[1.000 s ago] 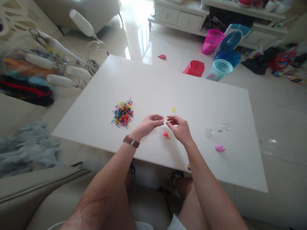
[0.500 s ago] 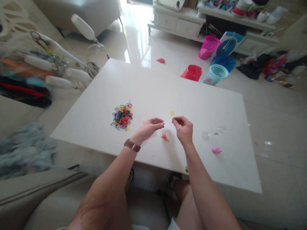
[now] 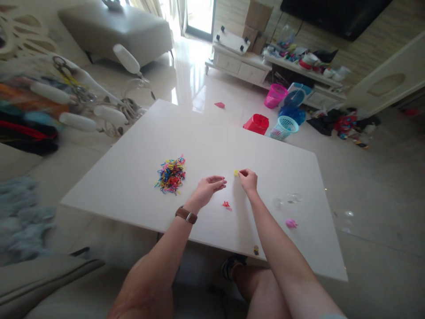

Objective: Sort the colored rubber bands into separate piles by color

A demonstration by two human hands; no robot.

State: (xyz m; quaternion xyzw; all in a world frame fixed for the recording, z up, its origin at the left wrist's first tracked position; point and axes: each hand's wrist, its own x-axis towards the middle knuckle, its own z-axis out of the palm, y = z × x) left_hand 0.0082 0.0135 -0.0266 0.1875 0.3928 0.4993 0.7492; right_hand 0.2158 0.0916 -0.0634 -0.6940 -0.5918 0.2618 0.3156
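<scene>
My right hand (image 3: 249,179) is closed in a pinch at the small group of yellow rubber bands (image 3: 236,173), with a yellow band at its fingertips. Left of it, my left hand (image 3: 210,188) hovers over the table with fingers curled towards the thumb; a reddish spot shows at the tips, too small to name. A few red rubber bands (image 3: 226,205) lie just below, nearer to me. Farther left spreads a mixed pile of coloured rubber bands (image 3: 171,176).
On the white table (image 3: 109,177), a clear plastic bottle (image 3: 292,199) lies at the right, near a pink object (image 3: 291,223). A small yellow and dark figure (image 3: 256,250) is by the front edge. Beyond the table stand a red bin (image 3: 257,124) and a light blue basket (image 3: 284,128).
My right hand has moved the yellow band to the yellow group and touches down there. My left hand stays in about the same place. The camera view has tilted up.
</scene>
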